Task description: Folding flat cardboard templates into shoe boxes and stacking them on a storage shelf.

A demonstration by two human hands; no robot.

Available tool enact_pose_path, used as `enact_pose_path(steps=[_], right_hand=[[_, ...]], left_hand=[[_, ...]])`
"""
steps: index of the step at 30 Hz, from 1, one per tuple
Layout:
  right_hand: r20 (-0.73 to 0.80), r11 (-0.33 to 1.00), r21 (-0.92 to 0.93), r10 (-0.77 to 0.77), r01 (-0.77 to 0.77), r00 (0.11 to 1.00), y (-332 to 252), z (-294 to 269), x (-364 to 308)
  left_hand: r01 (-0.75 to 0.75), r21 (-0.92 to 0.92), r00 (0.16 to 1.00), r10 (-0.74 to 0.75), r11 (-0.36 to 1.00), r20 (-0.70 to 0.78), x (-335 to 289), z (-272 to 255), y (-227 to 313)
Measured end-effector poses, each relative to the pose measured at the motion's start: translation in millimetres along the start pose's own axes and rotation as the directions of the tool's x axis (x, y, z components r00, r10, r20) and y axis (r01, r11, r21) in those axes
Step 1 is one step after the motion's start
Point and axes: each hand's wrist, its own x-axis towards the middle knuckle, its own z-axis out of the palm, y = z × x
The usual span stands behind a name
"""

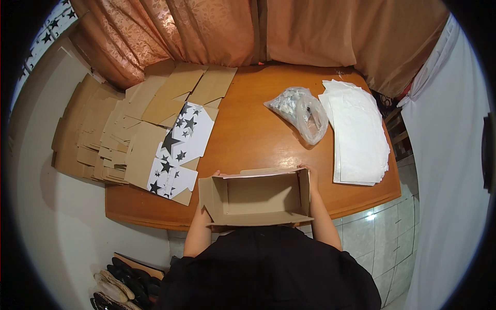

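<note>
An open brown cardboard box (263, 194) is held at the table's near edge, close to my body, its opening facing up and showing a bare inside. My left hand (217, 173) grips its left end; only a little of the fingers shows past the far corner. At the other end, my right hand (312, 177) is closed around the far right corner, with the fingers along the outer wall. Part of each hand is hidden behind the cardboard.
Flat, cut cardboard pieces (139, 150) lie piled at the left, beside a white star-printed sheet (178, 150). A clear plastic bag (299, 111) with small contents sits farther back. White sheets (357, 134) are stacked at right. Shoes (126, 281) stand at the lower left.
</note>
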Motion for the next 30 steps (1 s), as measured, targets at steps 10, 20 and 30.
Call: enact_pose_path(steps=[10,20,30], right_hand=[[0.184,0.875,-0.01,0.477,-0.484,0.859,-82.6,-9.8,-45.3],[0.204,0.924,0.006,0.373,-0.383,0.905,-106.3,-8.3,-61.1],[0.368,0.894,0.349,0.144,-0.28,0.919,-123.3,6.4,-39.7]], left_hand=[[0.072,0.178,0.997,-0.07,0.982,-0.013,-7.2,-40.5,23.1],[-0.098,0.001,0.995,0.098,0.995,-0.029,-39.7,-15.9,-4.6],[-0.1,-0.234,0.986,0.127,0.967,0.104,15.0,45.5,49.8]])
